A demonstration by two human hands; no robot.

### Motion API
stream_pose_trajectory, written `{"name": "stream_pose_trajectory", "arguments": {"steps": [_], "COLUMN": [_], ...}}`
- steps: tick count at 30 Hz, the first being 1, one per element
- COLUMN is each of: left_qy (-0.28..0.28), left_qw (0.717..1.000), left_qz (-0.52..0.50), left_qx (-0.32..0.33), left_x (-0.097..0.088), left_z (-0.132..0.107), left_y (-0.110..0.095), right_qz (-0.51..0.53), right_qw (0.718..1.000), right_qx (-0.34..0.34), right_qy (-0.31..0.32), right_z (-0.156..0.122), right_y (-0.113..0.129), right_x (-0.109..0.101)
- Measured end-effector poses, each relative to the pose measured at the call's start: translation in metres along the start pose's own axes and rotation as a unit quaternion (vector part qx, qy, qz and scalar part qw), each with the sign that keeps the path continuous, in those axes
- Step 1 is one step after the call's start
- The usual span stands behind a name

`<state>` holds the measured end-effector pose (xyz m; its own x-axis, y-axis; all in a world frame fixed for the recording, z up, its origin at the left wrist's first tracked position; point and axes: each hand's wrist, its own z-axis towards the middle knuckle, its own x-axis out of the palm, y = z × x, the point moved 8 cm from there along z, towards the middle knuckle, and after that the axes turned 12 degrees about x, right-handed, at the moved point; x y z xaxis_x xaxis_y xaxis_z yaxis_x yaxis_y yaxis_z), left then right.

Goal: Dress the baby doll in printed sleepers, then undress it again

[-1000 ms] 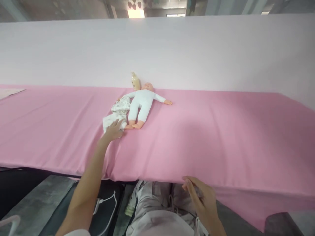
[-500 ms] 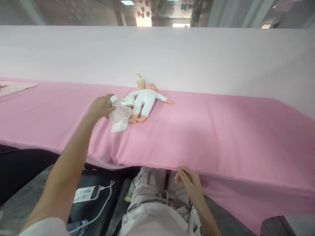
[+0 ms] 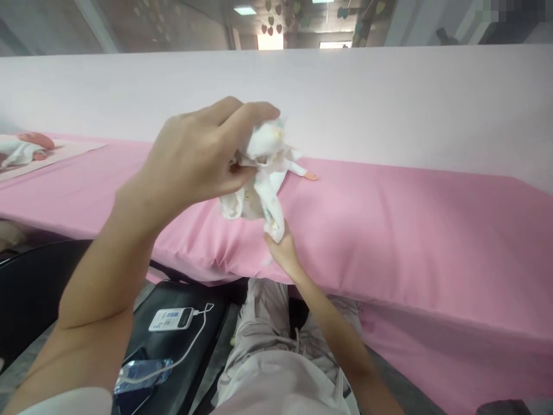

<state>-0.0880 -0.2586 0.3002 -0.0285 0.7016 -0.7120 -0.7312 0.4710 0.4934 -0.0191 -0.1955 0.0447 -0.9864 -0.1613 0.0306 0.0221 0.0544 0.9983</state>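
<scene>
A crumpled white baby garment (image 3: 270,193) with a small print hangs above the pink-covered table. My left hand (image 3: 203,144) grips its bunched top, raised close to the camera. Lower down, my right hand (image 3: 283,248) is closed around a hanging end that looks like a sleeve or leg. Behind the cloth lies a baby doll (image 3: 298,168) in a white suit; one arm and a bit of its body show, and the rest is hidden.
Pink cloth (image 3: 410,242) covers the long table against a white wall (image 3: 389,104). At far left, another doll (image 3: 32,147) lies on a pale mat (image 3: 82,151). A black seat beside my legs holds a white power bank (image 3: 170,319) with a cable and a blue plastic packet (image 3: 144,372).
My left hand has lifted the garment off the table, up and to the right. From the table's front edge, my right hand has come up and taken hold of the garment's lower end.
</scene>
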Motion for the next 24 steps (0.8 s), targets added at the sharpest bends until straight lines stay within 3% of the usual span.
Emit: {"name": "stream_pose_trajectory", "arguments": {"steps": [3,7,10,12,14,18,21,24], "left_qy": [0.029,0.083,0.114,0.145,0.151,0.076,0.034,0.036], "left_qw": [0.999,0.997,0.991,0.983,0.974,0.947,0.932,0.913], "left_qz": [0.018,-0.002,-0.053,-0.097,-0.152,-0.246,-0.278,-0.336], "left_qx": [0.0,0.008,0.038,0.051,0.08,0.194,0.229,0.23], "left_x": [-0.004,0.022,0.049,0.067,0.079,0.08,0.084,0.101], "left_z": [0.012,0.03,0.039,0.036,0.026,-0.008,-0.027,-0.029], "left_y": [-0.005,-0.012,-0.027,-0.043,-0.066,-0.127,-0.164,-0.189], "right_qz": [0.119,0.246,0.288,0.295,0.293,0.258,0.177,0.134], "right_qw": [0.983,0.908,0.875,0.875,0.898,0.951,0.977,0.98], "right_qx": [0.124,0.291,0.301,0.274,0.224,0.14,0.122,0.146], "right_qy": [0.071,0.175,0.245,0.268,0.24,0.095,0.0,-0.034], "right_z": [-0.032,-0.078,-0.088,-0.082,-0.07,-0.053,-0.055,-0.06], "right_y": [-0.015,-0.024,-0.009,0.004,0.014,0.019,0.007,-0.01], "right_x": [-0.006,-0.009,-0.007,-0.008,-0.02,-0.069,-0.108,-0.134]}}
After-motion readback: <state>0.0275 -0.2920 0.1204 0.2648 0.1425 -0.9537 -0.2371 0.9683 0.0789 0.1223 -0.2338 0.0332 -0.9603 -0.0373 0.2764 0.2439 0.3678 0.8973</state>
